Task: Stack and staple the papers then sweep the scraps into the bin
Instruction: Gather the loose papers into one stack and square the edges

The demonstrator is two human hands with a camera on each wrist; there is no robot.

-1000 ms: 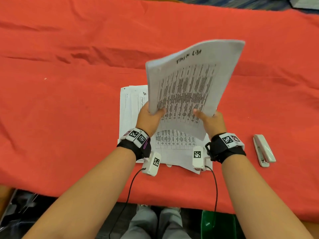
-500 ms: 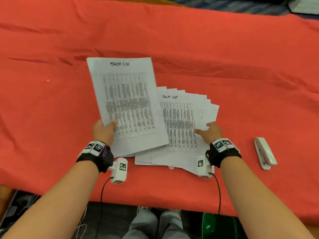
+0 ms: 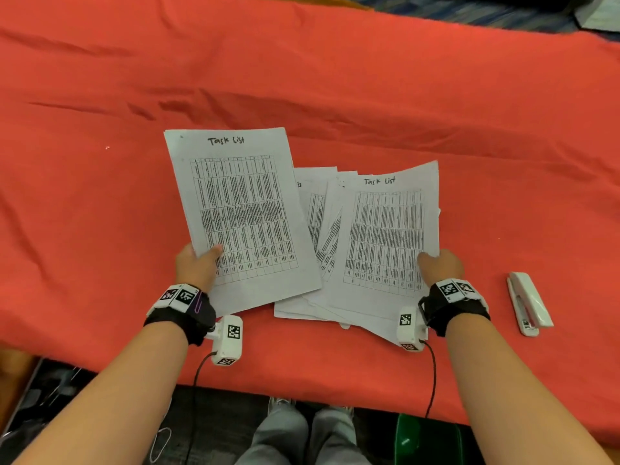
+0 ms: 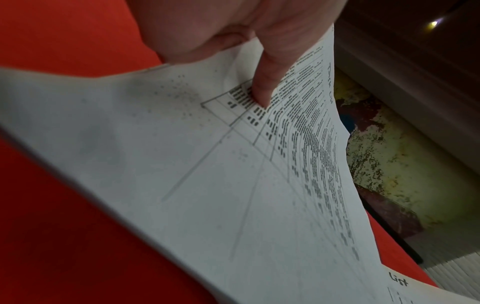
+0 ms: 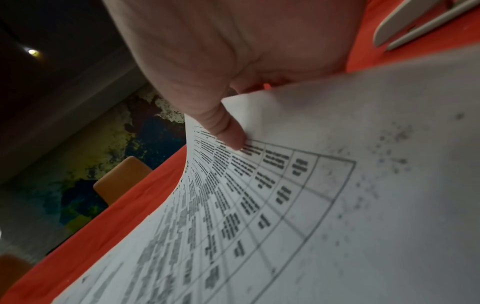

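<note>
Nearest, down below the table's front edge: a green bin (image 3: 429, 441), probably parked there so scraps could be swept straight off the red cloth (image 3: 302, 78) into it.

Just above that edge, one page pinched in each hand. Left hand (image 3: 198, 266) clamped on the lower left corner of the left sheet (image 3: 241, 213), thumb pressed on the print, remaining digits tucked out of sight beneath. Right hand (image 3: 439, 266) likewise closed on the lower right edge of the right sheet (image 3: 385, 236), thumb on top, page bowed upward off the table. Gripped low and at the outer sides, most likely to keep the headings readable and leave the inner edges free to be slid together and squared.

Between the two hands, and partly under both held pages: the loose pile (image 3: 315, 203), fanned and uneven, flat on the cloth, not yet gathered. Left sheet's lower right corner laid over the pile's near left part. One small white bit (image 3: 345, 326) poked out at the pile's near edge; scrap or page corner, impossible to tell.

Off beyond the right wrist, well apart from the papers: the stapler (image 3: 528, 303), flat on the cloth, untouched, seemingly left within easy reach for once the stack is even.

Farther back, only rumpled cloth.
</note>
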